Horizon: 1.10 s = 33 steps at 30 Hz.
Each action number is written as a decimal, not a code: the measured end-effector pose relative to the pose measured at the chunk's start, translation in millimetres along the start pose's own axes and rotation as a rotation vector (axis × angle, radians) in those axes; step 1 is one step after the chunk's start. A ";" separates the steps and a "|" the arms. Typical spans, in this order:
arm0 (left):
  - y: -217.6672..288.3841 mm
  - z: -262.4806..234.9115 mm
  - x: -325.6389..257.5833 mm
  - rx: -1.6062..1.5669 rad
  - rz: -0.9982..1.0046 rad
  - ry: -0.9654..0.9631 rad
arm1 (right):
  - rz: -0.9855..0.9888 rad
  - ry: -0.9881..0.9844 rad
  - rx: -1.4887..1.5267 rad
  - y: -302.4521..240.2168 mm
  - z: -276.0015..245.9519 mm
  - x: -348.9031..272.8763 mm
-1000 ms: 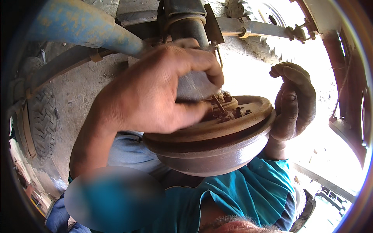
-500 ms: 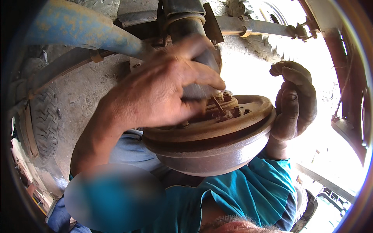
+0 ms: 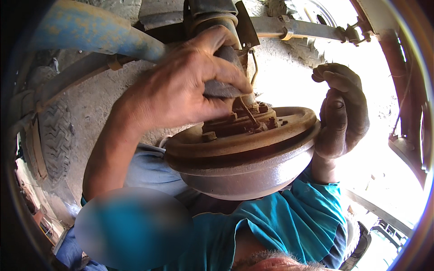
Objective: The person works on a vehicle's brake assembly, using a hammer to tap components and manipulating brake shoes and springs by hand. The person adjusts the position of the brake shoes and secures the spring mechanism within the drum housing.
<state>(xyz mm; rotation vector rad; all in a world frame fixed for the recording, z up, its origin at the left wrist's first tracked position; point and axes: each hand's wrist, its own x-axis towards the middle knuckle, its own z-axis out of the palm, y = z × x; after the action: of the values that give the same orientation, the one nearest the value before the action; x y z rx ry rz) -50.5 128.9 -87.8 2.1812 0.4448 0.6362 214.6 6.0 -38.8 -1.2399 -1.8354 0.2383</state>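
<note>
A rusty brake drum (image 3: 244,185) with a shiny lower side rests close against my body. On its top plate is a rusty hub with bolts (image 3: 260,122), where the axle tube (image 3: 217,27) meets it. My left hand (image 3: 181,86) is beside the tube just above the hub, its fingers closed around a dark grey piece (image 3: 221,89). The fingers hide most of that piece, and I cannot make out its kind. My right hand (image 3: 341,110), grimy, is against the drum's right rim. Its fingers are half curled, with a gap to the thumb and nothing between them.
A blue, rust-flecked tube (image 3: 99,34) slants in from the upper left. A flat bar with a clamp (image 3: 289,31) crosses behind on the right. One treaded tyre (image 3: 54,140) stands at left; a thin line (image 3: 255,67) hangs by the axle.
My left hand has moved up and slightly left with the grey piece, uncovering bolts on the drum's left side. The right hand stays at the rim; the drum hardly shifts.
</note>
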 end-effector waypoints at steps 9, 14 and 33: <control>0.0 4.8 -2.1 -0.027 0.004 0.030 | -0.011 -0.007 -0.021 2.0 -1.7 -1.2; -2.7 0.2 -2.6 -0.048 -0.017 0.014 | -0.047 -0.005 -0.015 4.6 -2.8 1.3; 9.0 -13.4 -20.6 -0.104 -0.045 0.168 | -0.004 -0.025 -0.015 -0.4 -3.1 1.4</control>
<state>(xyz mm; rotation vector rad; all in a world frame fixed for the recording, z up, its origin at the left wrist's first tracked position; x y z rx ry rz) -74.1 121.1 -79.4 2.0227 0.5350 0.8034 216.5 6.1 -36.0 -1.2484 -1.8640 0.2385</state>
